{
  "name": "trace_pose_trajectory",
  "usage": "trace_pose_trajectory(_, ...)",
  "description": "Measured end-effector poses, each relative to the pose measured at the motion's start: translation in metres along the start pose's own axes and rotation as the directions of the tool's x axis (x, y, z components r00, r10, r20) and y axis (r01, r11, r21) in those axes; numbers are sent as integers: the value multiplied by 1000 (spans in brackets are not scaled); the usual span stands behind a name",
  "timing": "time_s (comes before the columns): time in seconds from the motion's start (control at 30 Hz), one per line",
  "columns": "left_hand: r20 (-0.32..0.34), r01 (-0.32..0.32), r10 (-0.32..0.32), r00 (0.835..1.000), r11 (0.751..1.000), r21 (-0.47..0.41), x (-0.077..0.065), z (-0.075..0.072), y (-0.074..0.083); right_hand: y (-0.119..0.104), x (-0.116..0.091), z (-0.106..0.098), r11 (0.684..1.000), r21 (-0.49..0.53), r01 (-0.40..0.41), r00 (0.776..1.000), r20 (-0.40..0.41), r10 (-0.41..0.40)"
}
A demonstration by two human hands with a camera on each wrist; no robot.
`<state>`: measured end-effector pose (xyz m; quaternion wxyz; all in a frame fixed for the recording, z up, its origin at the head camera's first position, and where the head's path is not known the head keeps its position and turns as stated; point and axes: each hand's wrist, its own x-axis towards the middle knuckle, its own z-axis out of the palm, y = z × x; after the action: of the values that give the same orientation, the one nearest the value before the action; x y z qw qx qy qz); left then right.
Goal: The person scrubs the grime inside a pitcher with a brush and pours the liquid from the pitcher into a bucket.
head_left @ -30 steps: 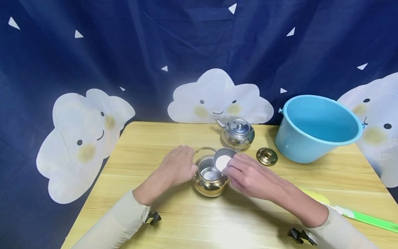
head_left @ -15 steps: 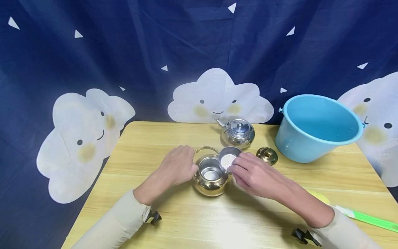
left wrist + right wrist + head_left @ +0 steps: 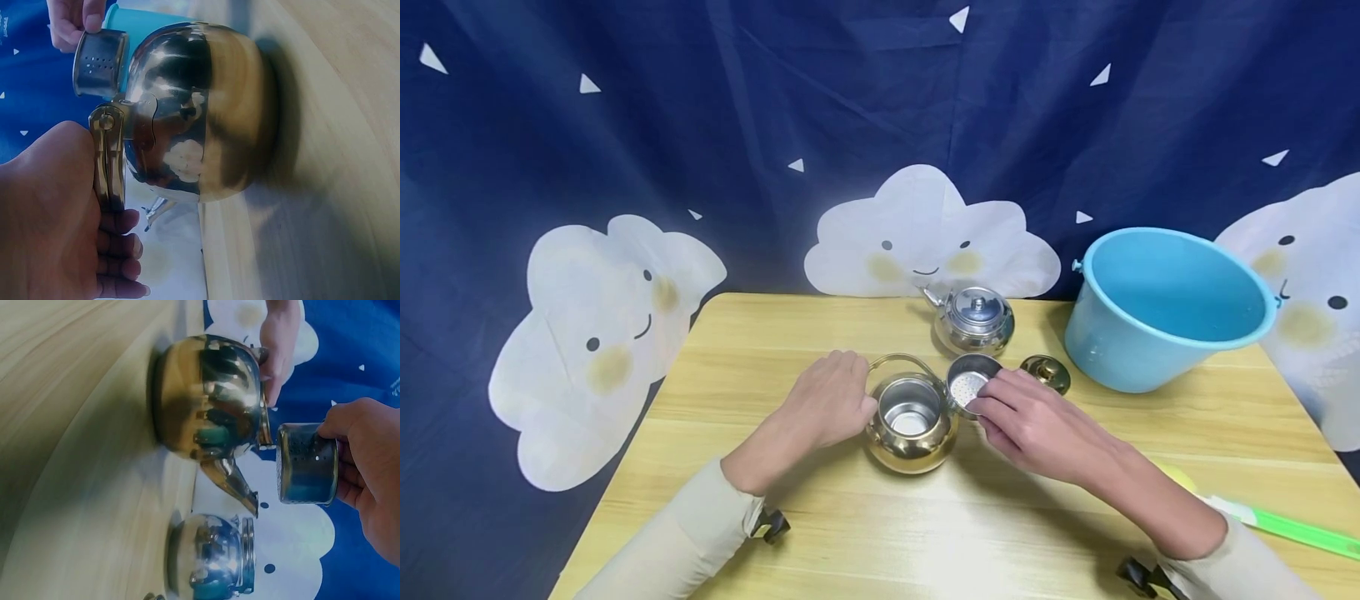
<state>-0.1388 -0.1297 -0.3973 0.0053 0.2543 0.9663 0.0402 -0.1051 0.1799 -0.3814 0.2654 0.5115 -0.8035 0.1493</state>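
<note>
A small gold teapot (image 3: 910, 454) stands upright and uncovered on the wooden table, its steel inside showing. My left hand (image 3: 831, 400) grips its hoop handle at the left; in the left wrist view the fingers (image 3: 119, 265) curl around the handle (image 3: 109, 156). To the right of the opening, my right hand (image 3: 1037, 421) pinches a steel tea strainer (image 3: 964, 385) with a perforated bottom. Thumb and fingers hold its rim in the right wrist view, where the strainer (image 3: 306, 465) is raised above the pot's spout (image 3: 231, 484).
Behind the gold pot sits a silver teapot (image 3: 976, 329) with its lid on. A gold lid (image 3: 1048, 373) lies beyond my right hand, partly covered by it. At the back right stands a light blue bucket (image 3: 1150, 362). A green-handled brush (image 3: 1300, 532) lies at the right.
My right hand has moved rightward with the strainer, from above the pot's opening to beside it. The left hand and the teapot have stayed in place.
</note>
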Motion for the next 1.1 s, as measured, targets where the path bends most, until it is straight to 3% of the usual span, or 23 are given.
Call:
trace_pose_trajectory(0.43,13,-2,2,1000,1000,6,1,1,-1,9,-22,-5,997,-1,-80,997,11,80)
trace_pose_trajectory(1.1,19,-1,1,1000,1000,3,0,1,-1,17,-42,1,995,-17,-101,994,33,101)
